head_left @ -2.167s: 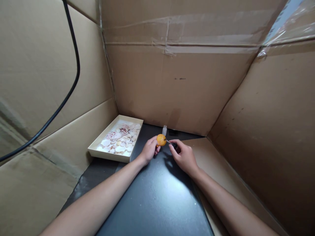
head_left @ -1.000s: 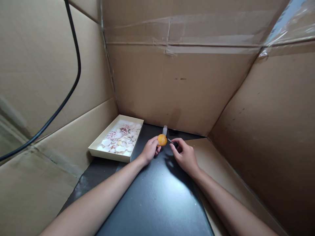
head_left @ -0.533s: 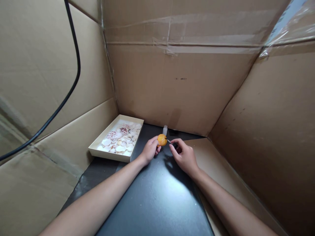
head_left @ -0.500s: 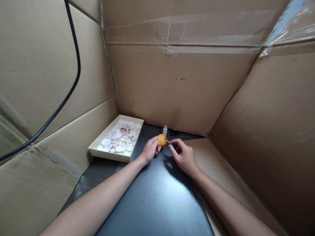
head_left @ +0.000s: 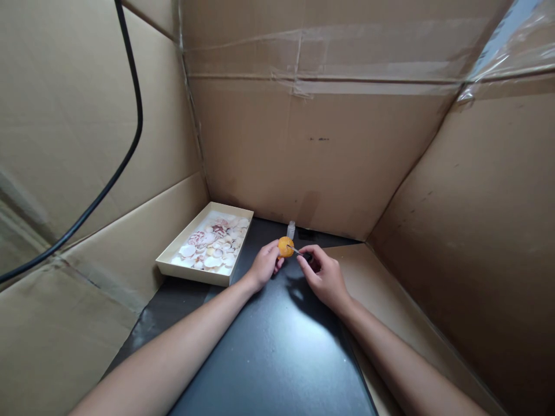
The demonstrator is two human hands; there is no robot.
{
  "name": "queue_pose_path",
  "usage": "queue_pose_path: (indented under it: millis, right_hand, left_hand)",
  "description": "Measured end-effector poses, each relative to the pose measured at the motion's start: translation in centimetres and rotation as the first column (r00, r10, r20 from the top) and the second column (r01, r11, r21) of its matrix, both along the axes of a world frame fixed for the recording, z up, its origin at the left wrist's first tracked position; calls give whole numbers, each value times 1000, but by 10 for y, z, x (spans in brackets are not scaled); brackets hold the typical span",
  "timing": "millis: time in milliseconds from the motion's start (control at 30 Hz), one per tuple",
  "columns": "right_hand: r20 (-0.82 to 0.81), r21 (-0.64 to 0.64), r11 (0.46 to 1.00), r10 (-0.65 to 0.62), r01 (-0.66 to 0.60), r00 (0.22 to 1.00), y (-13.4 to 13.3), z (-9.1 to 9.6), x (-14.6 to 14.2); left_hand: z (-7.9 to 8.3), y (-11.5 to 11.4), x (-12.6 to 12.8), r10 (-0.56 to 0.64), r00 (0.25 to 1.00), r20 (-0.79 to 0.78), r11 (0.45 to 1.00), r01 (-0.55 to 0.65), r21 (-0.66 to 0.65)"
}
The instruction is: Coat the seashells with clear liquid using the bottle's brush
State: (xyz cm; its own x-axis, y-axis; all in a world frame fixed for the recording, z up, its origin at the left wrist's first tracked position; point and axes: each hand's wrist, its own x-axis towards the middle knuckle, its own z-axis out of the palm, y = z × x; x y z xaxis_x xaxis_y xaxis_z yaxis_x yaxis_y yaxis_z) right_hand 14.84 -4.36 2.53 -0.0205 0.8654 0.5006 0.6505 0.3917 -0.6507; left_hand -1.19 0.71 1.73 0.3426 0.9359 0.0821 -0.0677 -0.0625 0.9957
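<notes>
My left hand (head_left: 264,264) pinches an orange, ribbed seashell (head_left: 285,247) at its left edge, holding it up over the dark table. Thumb and fingertips of my right hand (head_left: 323,274) close on the dark cap of a small applicator brush (head_left: 296,251). Its thin stem points left and the tip lies over the face of the shell; whether it presses on it I cannot tell. Just behind the shell stands a small clear bottle (head_left: 291,229) without a lid, its contents pale or see-through.
A shallow cream tray (head_left: 191,278) with many white and reddish-brown seashells (head_left: 212,240) sits at the left on the dark table (head_left: 260,358). Cardboard walls (head_left: 329,156) enclose the back and sides. A flat cardboard sheet (head_left: 368,271) lies right, and a black cable (head_left: 137,115) hangs left.
The brush tip has shifted left, from the shell's right side to nearer its middle. Both hands stay almost in place, and the bottle and tray have not moved.
</notes>
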Motion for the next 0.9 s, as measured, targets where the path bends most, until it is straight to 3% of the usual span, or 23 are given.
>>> queue_pose_path:
  millis: [67, 233, 400, 567, 767, 900]
  right_hand:
    - [12, -8, 999, 46, -46, 999, 0, 0, 0]
    - [7, -3, 996, -92, 92, 996, 2, -1, 2]
    - [23, -20, 999, 47, -46, 999, 0, 0, 1]
    - [47, -29, 995, -89, 91, 995, 2, 0, 3]
    - [39, -6, 997, 79, -79, 996, -1, 2, 1]
    - [32, -5, 997, -72, 72, 997, 3, -1, 2]
  left_hand:
    - [0, 0, 0, -10, 1000, 13, 1000, 10, -9]
    - [0, 1, 1, -16, 999, 52, 999, 18, -38]
    - [0, 1, 1, -16, 997, 78, 997, 22, -72]
    - [-1, 1, 1, -15, 997, 81, 997, 21, -71]
    - [0, 0, 1, -14, 997, 78, 998, 19, -66]
    - [0, 1, 1, 1, 995, 95, 996, 8, -89]
